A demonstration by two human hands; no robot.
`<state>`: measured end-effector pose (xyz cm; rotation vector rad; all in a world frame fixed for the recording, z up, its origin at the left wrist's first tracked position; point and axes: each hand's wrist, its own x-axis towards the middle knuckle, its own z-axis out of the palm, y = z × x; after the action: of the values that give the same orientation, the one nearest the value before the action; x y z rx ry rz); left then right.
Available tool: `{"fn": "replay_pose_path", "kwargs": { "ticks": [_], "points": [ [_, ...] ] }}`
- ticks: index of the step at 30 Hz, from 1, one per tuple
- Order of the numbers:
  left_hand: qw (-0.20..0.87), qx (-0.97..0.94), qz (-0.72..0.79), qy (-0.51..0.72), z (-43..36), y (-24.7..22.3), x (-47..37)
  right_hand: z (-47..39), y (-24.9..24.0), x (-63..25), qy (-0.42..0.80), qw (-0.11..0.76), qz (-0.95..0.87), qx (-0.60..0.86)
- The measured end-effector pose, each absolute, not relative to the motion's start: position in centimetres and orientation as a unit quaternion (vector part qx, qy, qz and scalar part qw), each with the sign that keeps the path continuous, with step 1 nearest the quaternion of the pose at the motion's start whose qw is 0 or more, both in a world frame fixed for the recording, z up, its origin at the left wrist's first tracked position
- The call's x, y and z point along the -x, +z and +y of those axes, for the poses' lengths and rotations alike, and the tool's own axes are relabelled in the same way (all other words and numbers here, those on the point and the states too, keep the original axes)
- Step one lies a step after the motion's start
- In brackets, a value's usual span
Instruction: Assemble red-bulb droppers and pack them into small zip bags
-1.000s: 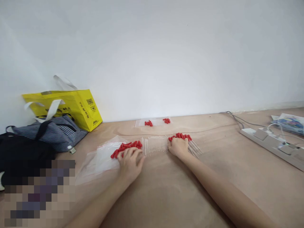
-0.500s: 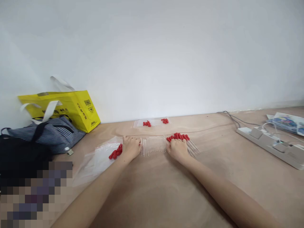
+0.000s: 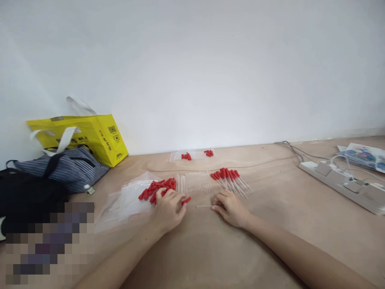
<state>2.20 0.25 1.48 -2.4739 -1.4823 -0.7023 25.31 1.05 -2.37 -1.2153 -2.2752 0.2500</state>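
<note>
My left hand [image 3: 169, 209] is closed on a red rubber dropper bulb [image 3: 186, 200], which points right from between thumb and fingers. Across from it, my right hand [image 3: 231, 206] pinches a thin clear dropper tube [image 3: 203, 206], its free end toward the bulb with a gap between them. A pile of red bulbs [image 3: 150, 190] lies just behind my left hand, partly hidden by it. Between the hands and farther back is a row of clear tubes [image 3: 197, 182]. Behind my right hand lie several droppers [image 3: 231, 179] with red bulbs on their tubes.
Clear zip bags [image 3: 123, 204] lie under and left of the pile. Another bag with red bulbs [image 3: 186, 156] lies near the wall. At left stand a yellow bag [image 3: 105, 138] and a striped bag [image 3: 75, 168]. A power strip [image 3: 345, 186] with cables is at right.
Both hands have drawn back toward me. The left has come away from the pile with a red bulb, and the right now holds a clear tube in front of the droppers.
</note>
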Motion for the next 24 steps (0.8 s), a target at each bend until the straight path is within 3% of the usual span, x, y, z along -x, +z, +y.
{"fn": "replay_pose_path", "kwargs": {
  "ticks": [12, 19, 24],
  "points": [
    [0.0, 0.839, -0.494, -0.228, -1.3, -0.8, -2.3, 1.4, -2.2, -23.7, 0.133, 0.249, -0.819, 0.499],
    [-0.024, 0.814, -0.519, -0.26, -1.2, -1.0, -3.0, 0.5, -2.8, -22.7, 0.16, 0.338, -0.8, 0.468],
    [-0.03, 0.807, -0.527, -0.263, -1.2, -1.4, -2.9, -0.1, -2.8, -21.8, 0.18, 0.349, -0.809, 0.438]
  ]
}}
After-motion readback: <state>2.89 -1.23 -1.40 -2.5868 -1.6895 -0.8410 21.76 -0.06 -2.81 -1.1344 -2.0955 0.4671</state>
